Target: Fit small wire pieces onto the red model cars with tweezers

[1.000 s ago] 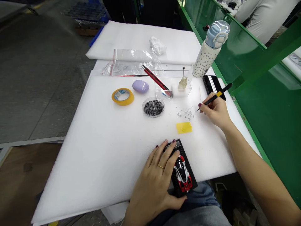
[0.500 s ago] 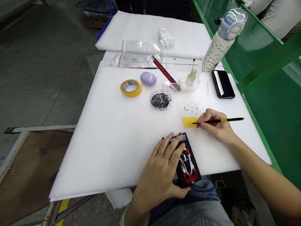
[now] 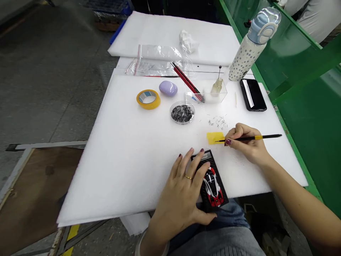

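Note:
My right hand (image 3: 247,144) pinches a thin black paintbrush (image 3: 269,136) with a yellow band. Its fine tip touches a small yellow piece of tape (image 3: 213,137) stuck on the white foam sheet. My left hand (image 3: 183,188) steadies a toy model car (image 3: 213,188), red, white and black, mounted on a black base. The fingers lie over the base's upper left part and the thumb is at its lower edge, so that side is partly hidden. Short black bristle-like strands (image 3: 218,122) lie scattered just beyond the tape.
Farther back are a round dish (image 3: 182,113) of black strands, a yellow tape roll (image 3: 148,99), a purple egg-shaped object (image 3: 168,88), red tweezers (image 3: 188,82) and a clear tray with a small glass bottle (image 3: 216,86). A phone (image 3: 253,95) and water bottle (image 3: 247,53) stand right.
My right hand and the paintbrush have shifted slightly to the right, the tip staying on the tape. My left hand's fingers have moved a little on the base, showing more of its label.

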Demonstrator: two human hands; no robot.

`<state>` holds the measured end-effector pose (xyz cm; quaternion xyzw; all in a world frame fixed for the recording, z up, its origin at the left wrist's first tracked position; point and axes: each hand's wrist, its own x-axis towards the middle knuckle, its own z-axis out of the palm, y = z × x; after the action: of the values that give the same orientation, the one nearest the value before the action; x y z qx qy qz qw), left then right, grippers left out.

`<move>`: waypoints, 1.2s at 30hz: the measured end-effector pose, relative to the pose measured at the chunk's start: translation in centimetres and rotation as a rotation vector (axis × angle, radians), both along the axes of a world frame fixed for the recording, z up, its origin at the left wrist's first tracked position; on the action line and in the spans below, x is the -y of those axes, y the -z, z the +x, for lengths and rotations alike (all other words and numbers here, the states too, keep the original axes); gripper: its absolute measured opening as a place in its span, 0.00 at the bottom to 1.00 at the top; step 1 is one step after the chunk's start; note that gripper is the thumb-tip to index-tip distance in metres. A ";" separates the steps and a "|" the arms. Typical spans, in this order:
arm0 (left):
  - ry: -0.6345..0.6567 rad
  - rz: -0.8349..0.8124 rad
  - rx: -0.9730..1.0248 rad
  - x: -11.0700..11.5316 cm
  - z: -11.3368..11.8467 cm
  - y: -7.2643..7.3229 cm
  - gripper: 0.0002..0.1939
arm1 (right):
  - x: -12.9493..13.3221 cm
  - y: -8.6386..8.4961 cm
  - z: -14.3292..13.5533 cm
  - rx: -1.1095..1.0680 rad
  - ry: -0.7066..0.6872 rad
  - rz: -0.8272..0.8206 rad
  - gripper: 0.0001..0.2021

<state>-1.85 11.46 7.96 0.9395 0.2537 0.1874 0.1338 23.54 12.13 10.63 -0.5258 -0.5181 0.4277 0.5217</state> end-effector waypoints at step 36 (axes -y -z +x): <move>-0.196 -0.446 0.500 0.7 0.5 -0.8 0.32 | 3.7 0.2 -6.3 -0.516 -0.064 0.093 0.08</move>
<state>-1.39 10.77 8.80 0.7833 0.3367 0.3635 0.3753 17.26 8.43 10.44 -0.3579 -0.4034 0.5397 0.6464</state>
